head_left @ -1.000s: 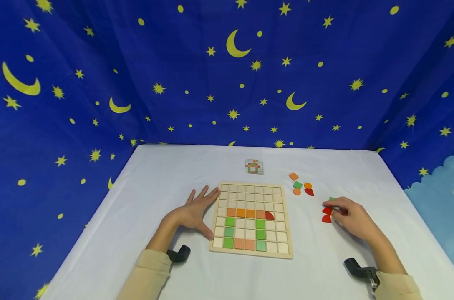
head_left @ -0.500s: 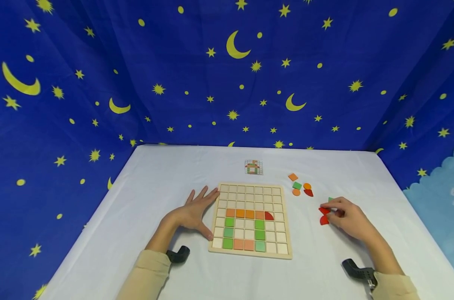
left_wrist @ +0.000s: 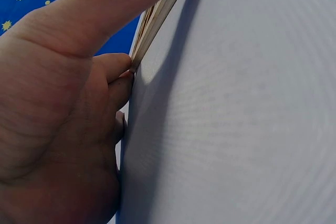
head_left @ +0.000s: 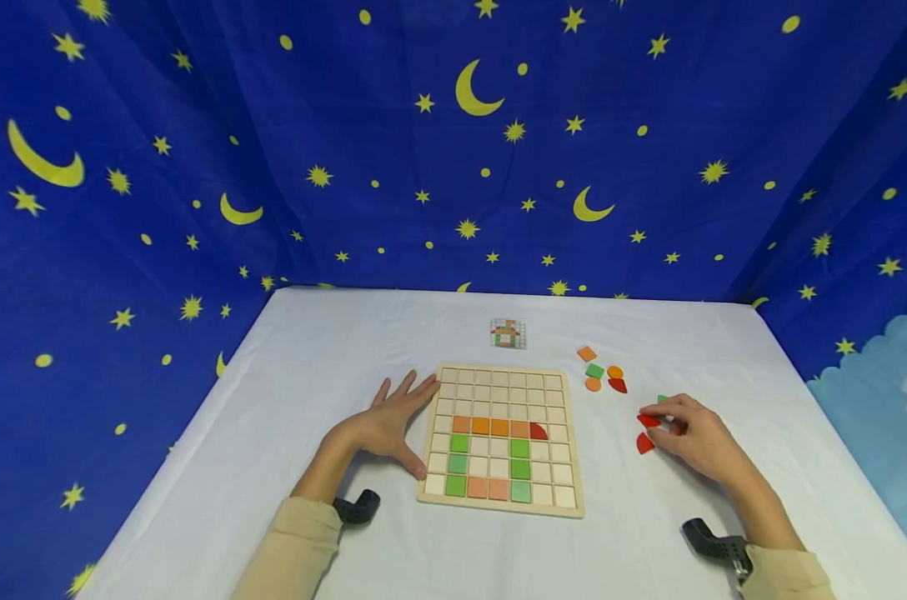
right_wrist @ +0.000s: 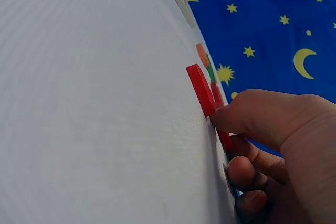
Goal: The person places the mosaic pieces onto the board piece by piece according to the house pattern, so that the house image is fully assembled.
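Note:
My left hand (head_left: 390,423) lies spread at the left side of the square wooden grid board (head_left: 502,509); its thumb and a fingertip touch the frame. In the left wrist view the thumb crosses in front of the board's edge (left_wrist: 157,22). My right hand (head_left: 697,437), right of the board, pinches a red quarter-circle tile (head_left: 648,421) between thumb and index finger. Just below it, by the thumb tip, lies a second red quarter-circle tile (head_left: 644,444), seen edge-on as a red tile (right_wrist: 200,90) in the right wrist view. Behind the fingers a green tile (head_left: 662,400) is partly hidden.
Green, orange and pink squares and one red quarter-circle (head_left: 538,432) fill several board cells. Beyond the right hand's tiles lie an orange square (head_left: 587,354), a green tile (head_left: 594,372), two orange discs (head_left: 593,384) and a dark red tile (head_left: 618,386). A small pattern card (head_left: 508,333) lies behind the board.
My right hand has shifted slightly left, with the upper red tile moving along. The lower red tile has slid left and turned a little. My left hand and the board stay still.

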Motion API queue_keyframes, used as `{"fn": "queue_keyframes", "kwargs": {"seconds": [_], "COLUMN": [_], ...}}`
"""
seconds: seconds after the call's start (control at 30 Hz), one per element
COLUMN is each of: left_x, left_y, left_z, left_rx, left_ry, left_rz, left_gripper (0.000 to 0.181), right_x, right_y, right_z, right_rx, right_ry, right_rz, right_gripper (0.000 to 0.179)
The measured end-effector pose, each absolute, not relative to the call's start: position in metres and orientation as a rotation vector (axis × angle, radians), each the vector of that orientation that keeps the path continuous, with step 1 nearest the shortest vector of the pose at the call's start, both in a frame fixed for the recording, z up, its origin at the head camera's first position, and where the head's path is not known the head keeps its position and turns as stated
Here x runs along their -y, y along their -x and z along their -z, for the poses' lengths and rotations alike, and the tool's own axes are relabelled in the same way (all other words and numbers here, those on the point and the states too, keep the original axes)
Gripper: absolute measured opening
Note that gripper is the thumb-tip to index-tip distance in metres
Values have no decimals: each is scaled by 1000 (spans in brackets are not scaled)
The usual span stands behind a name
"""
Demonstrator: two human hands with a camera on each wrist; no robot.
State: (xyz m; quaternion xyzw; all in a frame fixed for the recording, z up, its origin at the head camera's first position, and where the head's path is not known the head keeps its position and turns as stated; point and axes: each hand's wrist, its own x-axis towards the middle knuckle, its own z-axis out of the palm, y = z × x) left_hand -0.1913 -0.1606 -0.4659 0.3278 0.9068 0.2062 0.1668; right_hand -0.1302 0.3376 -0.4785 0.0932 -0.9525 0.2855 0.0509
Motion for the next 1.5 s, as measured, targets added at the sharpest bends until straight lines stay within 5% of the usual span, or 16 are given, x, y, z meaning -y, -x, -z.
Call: {"fn": "queue_keyframes", "kwargs": {"seconds": [1.5], "left_x": [159], "left_y": [191], "left_z": [466], "left_rx": [-2587], "left_ry": [-910], "left_rz": [-580], "left_gripper": [142], "right_x": [-243], "right_y": [156], "right_z": [462], "right_rx": [2866], "right_ry": [-660], "right_rz": [-1141], "right_gripper": [31]}}
